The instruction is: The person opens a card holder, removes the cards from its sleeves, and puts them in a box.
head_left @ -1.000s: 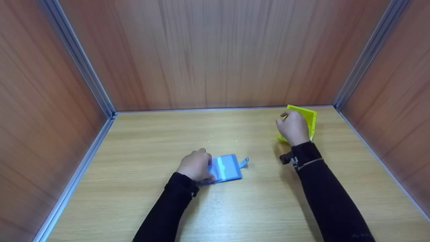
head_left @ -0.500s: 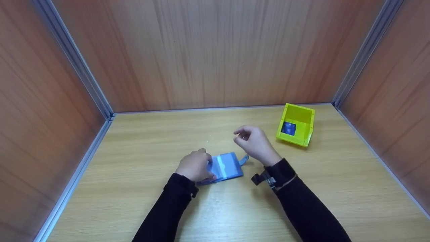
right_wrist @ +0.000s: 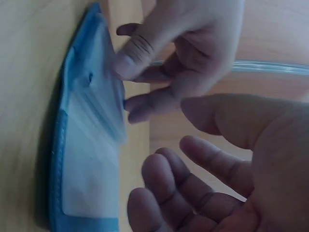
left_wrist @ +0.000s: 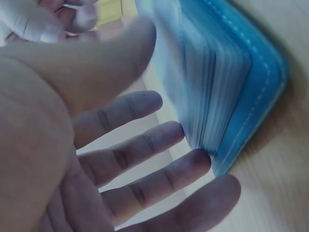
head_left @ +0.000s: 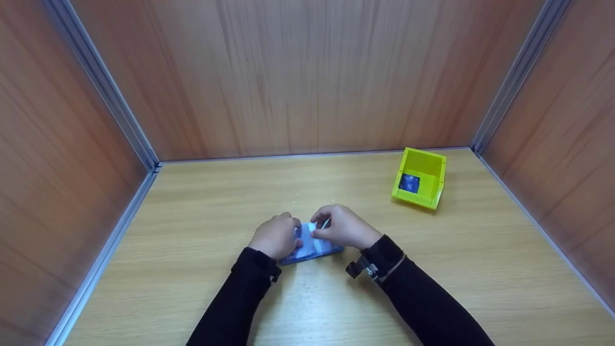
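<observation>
A blue card holder [head_left: 312, 246] with stitched edges lies open on the table, its clear plastic sleeves [left_wrist: 212, 92] fanned in the left wrist view. My left hand [head_left: 275, 236] holds it at its left side; the thumb lies on the sleeves and the fingers are at their edge. Over the right half is my right hand [head_left: 348, 228], thumb and fingers loosely bent and apart. In the right wrist view nothing shows between those fingers, and they are close to the sleeves. The right hand covers the holder's strap in the head view.
A yellow bin [head_left: 425, 162] stands at the back right of the wooden table [head_left: 221, 192], with a dark blue card-like piece [head_left: 409, 183] inside. Wood panels with metal edging enclose the back and both sides. Tiny white specks lie behind the hands.
My right hand has come out of the yellow bin and moved left and nearer, to the card holder. The blue piece in the bin has come into sight. My left hand stays at the holder.
</observation>
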Tool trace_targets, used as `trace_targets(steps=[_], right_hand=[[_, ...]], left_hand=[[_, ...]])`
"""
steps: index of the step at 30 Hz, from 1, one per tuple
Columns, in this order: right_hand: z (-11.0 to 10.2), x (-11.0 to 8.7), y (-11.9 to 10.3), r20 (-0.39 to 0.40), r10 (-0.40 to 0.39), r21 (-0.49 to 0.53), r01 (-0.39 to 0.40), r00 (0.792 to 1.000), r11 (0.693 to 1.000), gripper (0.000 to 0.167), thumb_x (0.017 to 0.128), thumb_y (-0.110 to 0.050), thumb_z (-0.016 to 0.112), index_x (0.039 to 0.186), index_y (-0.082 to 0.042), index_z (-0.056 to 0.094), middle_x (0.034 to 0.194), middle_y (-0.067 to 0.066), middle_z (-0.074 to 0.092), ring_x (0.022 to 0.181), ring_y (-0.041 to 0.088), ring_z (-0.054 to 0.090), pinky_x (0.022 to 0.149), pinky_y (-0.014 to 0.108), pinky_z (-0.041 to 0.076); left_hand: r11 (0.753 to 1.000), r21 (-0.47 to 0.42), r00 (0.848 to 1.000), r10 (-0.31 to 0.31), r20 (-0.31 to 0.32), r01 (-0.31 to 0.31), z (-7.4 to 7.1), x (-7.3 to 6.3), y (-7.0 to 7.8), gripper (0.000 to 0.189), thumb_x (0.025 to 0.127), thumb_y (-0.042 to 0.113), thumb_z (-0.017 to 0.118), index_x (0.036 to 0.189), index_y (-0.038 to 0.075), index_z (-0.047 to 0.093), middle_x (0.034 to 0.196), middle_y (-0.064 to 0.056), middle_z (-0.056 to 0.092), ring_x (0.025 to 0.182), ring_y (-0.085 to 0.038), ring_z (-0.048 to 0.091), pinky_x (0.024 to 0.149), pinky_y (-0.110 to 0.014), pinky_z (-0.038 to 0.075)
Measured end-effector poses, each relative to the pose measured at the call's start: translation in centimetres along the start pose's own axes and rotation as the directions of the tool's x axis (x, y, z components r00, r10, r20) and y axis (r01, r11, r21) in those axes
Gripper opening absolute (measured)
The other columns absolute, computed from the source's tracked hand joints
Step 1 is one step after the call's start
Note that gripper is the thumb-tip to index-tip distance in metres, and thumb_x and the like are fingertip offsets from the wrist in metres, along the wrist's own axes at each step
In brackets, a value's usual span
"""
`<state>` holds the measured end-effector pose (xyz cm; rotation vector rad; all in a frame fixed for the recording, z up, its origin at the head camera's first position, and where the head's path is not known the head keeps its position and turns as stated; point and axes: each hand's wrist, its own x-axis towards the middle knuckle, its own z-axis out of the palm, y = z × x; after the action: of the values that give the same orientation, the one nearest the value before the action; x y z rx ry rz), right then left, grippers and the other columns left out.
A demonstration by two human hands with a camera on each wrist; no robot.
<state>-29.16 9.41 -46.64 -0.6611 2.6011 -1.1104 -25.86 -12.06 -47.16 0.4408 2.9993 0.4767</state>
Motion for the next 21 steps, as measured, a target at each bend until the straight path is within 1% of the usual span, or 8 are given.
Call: trace_targets(steps=[3, 6, 9, 12, 17, 20, 21], right_hand=[[0.9, 0.0, 0.1, 0.037, -0.018, -0.036, 0.019, 0.999, 0.999, 0.044, 0.095, -0.028, 0.093, 0.130, -0.006, 0.079, 0.115, 0.008, 0.080, 0.102, 0.019, 0.073, 0.092, 0.041, 0.062], [1.8, 0.1, 0.3, 0.057, -0.021, -0.070, 0.025, 0.998, 0.997, 0.056, 0.091, -0.034, 0.096, 0.134, -0.005, 0.076, 0.119, 0.011, 0.080, 0.105, 0.020, 0.072, 0.096, 0.042, 0.063], [2.5, 0.1, 0.3, 0.057, -0.005, -0.085, 0.010, 0.998, 0.996, 0.064, 0.088, -0.036, 0.099, 0.137, -0.004, 0.073, 0.119, 0.012, 0.079, 0.104, 0.020, 0.071, 0.096, 0.043, 0.062], [3.0, 0.2, 0.2, 0.037, 0.010, -0.093, -0.007, 0.999, 0.996, 0.069, 0.084, -0.034, 0.101, 0.139, -0.005, 0.072, 0.118, 0.011, 0.078, 0.103, 0.021, 0.071, 0.097, 0.044, 0.062], [3.6, 0.3, 0.1, 0.013, 0.013, -0.103, -0.012, 1.000, 0.995, 0.078, 0.079, -0.031, 0.105, 0.143, -0.005, 0.069, 0.121, 0.010, 0.076, 0.108, 0.024, 0.070, 0.098, 0.046, 0.062], [3.8, 0.3, 0.1, 0.004, 0.014, -0.107, -0.014, 1.000, 0.994, 0.082, 0.078, -0.028, 0.105, 0.147, -0.006, 0.067, 0.125, 0.012, 0.076, 0.112, 0.028, 0.071, 0.100, 0.047, 0.062], [3.8, 0.3, 0.1, 0.003, 0.021, -0.108, -0.020, 1.000, 0.994, 0.084, 0.079, -0.027, 0.105, 0.150, -0.006, 0.065, 0.126, 0.013, 0.076, 0.114, 0.029, 0.071, 0.101, 0.048, 0.062]], left_hand=[[1.000, -0.026, 1.000, 0.003, -0.008, -0.003, 0.1, 0.1, -0.1, 0.030, 0.102, 0.009, 0.080, 0.132, 0.005, 0.082, 0.125, -0.017, 0.077, 0.114, -0.034, 0.076, 0.100, -0.053, 0.065], [0.999, -0.048, 1.000, 0.005, -0.014, -0.006, 0.2, 0.1, -0.2, 0.034, 0.100, -0.002, 0.073, 0.132, 0.003, 0.082, 0.126, -0.018, 0.078, 0.114, -0.034, 0.076, 0.101, -0.052, 0.065], [0.998, -0.066, 1.000, 0.002, -0.019, -0.003, 0.2, 0.1, -0.2, 0.038, 0.096, -0.005, 0.073, 0.132, 0.003, 0.081, 0.125, -0.017, 0.078, 0.112, -0.032, 0.076, 0.101, -0.052, 0.065], [0.997, -0.081, 1.000, 0.001, -0.026, -0.003, 0.2, 0.2, -0.2, 0.040, 0.094, -0.005, 0.075, 0.132, 0.003, 0.081, 0.122, -0.016, 0.077, 0.105, -0.029, 0.074, 0.100, -0.051, 0.065], [0.996, -0.094, 1.000, -0.003, -0.024, 0.001, 0.2, 0.3, -0.3, 0.038, 0.094, -0.007, 0.073, 0.128, 0.005, 0.082, 0.113, -0.012, 0.074, 0.094, -0.024, 0.066, 0.095, -0.049, 0.063], [0.996, -0.094, 1.000, -0.003, -0.024, 0.001, 0.1, 0.3, -0.3, 0.038, 0.093, -0.008, 0.073, 0.128, 0.004, 0.082, 0.112, -0.013, 0.075, 0.093, -0.024, 0.065, 0.094, -0.050, 0.063], [0.996, -0.093, 1.000, -0.006, -0.019, 0.005, 0.1, 0.2, -0.3, 0.039, 0.094, -0.007, 0.073, 0.130, 0.004, 0.081, 0.114, -0.014, 0.075, 0.094, -0.025, 0.066, 0.095, -0.050, 0.063]])
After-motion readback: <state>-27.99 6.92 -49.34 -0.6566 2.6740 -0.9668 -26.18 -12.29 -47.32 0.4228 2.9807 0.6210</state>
